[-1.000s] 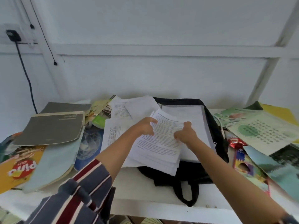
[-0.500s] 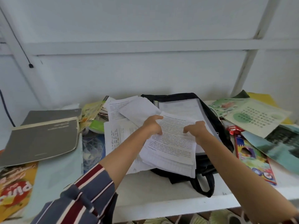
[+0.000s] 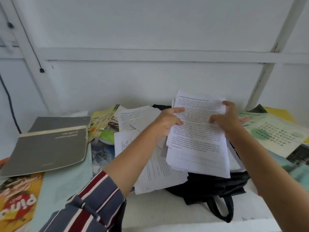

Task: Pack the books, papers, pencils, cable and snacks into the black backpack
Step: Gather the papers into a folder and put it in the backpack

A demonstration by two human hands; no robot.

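Both hands, left [image 3: 168, 122] and right [image 3: 225, 118], grip the papers [image 3: 197, 141] above the backpack [image 3: 214, 186]; next, probably squaring the stack and sliding it inside

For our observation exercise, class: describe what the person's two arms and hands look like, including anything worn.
The left arm wears a pushed-up sleeve striped in slate blue, dark red and white; forearm and left hand are bare. The right hand and forearm are bare too. No rings or gloves show.
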